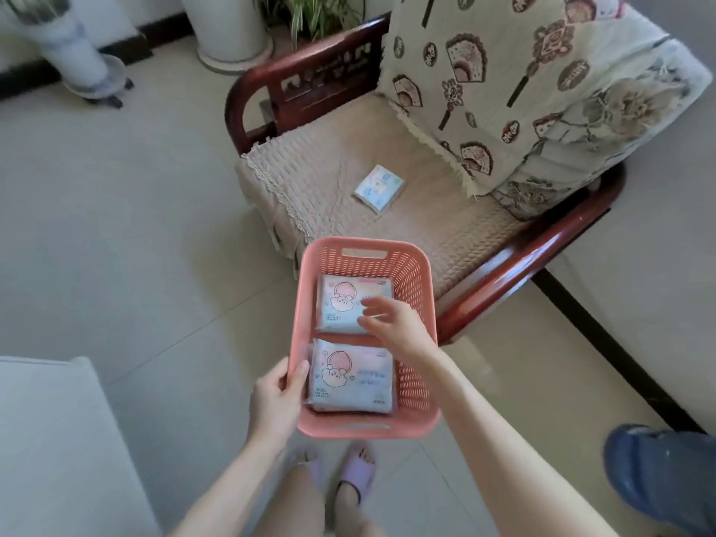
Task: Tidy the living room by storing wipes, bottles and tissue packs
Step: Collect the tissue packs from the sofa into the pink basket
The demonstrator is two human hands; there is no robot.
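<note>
In front of the chair (pixel 387 211): pink basket (pixel 420 288), two packs inside.
Left hand (pixel 277 401): fingers grip basket rim.
Right hand (pixel 395 325): fingers loose, empty.
Tip: keep basket level, fetch seat pack (pixel 379 188).

chair: dark red wooden armchair (pixel 515 261) right in front of me, curved armrests, carved back panel
seat cushion: beige quilted pad (pixel 348 160) with a lacy trim hanging over the front edge
throw: cream cover (pixel 503 71) printed with fans and knots, draped over the chair back
plant: big white pot (pixel 228 29) behind the chair, striped green leaves (pixel 310 13) beside it
other pot: pale planter (pixel 73 52) on a wheeled stand, far left
floor: light tiles (pixel 135 226), dark baseboard along the walls
my slippers: lilac slides (pixel 356 474)
bottom right: something blue (pixel 666 474), can't tell what
</note>
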